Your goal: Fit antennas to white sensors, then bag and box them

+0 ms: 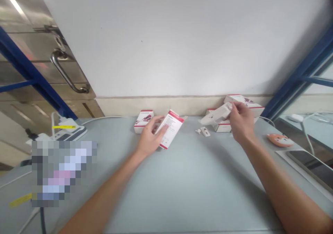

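Note:
My left hand [151,136] is closed around a small white box with red ends [170,129], tilted and with printed text facing me. In my right hand [241,123], the fingers pinch one end of a clear plastic bag [217,115]; what is inside it is too blurred to make out. Below the bag, a small white part [205,132] lies on the table, with a smaller white piece [198,131] beside it. Behind my left hand stands another red-and-white box [144,120].
More red-and-white boxes [223,127] stand against the wall behind my right hand. An orange mouse-shaped item [280,140] and a dark phone [309,163] lie at the right. A power strip [67,131] with cables sits at the left, near a pixelated area on the grey table [166,192].

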Tool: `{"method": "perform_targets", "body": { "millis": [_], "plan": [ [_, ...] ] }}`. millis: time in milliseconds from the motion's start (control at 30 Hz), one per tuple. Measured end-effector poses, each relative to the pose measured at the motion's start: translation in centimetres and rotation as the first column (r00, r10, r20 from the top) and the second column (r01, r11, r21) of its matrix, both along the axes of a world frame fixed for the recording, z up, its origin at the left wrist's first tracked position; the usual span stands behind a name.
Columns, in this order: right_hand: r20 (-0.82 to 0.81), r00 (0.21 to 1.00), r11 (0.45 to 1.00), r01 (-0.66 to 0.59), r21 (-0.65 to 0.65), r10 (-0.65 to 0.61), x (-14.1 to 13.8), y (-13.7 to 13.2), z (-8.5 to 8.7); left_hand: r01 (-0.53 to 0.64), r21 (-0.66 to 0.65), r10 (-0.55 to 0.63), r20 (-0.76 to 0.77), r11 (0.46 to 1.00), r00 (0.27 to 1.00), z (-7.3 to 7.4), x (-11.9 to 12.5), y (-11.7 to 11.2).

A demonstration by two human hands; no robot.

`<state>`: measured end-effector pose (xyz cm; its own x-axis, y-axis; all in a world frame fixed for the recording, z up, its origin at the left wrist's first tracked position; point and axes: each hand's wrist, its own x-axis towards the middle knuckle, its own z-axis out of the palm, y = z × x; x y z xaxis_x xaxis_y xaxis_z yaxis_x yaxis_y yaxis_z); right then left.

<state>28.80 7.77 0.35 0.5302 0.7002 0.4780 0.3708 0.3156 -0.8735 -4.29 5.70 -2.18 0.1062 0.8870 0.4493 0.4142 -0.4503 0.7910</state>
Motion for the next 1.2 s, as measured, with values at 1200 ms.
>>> {"method": "perform_targets", "body": {
  "millis": [1200],
  "plan": [
    [-0.462,0.729,0.777,-0.617,-0.125,0.504,-8.3,-4.6,1.0,0.624,-0.413,-0.120,0.764,0.663,0.634,0.7,4.3,-4.3]
  ]
}}
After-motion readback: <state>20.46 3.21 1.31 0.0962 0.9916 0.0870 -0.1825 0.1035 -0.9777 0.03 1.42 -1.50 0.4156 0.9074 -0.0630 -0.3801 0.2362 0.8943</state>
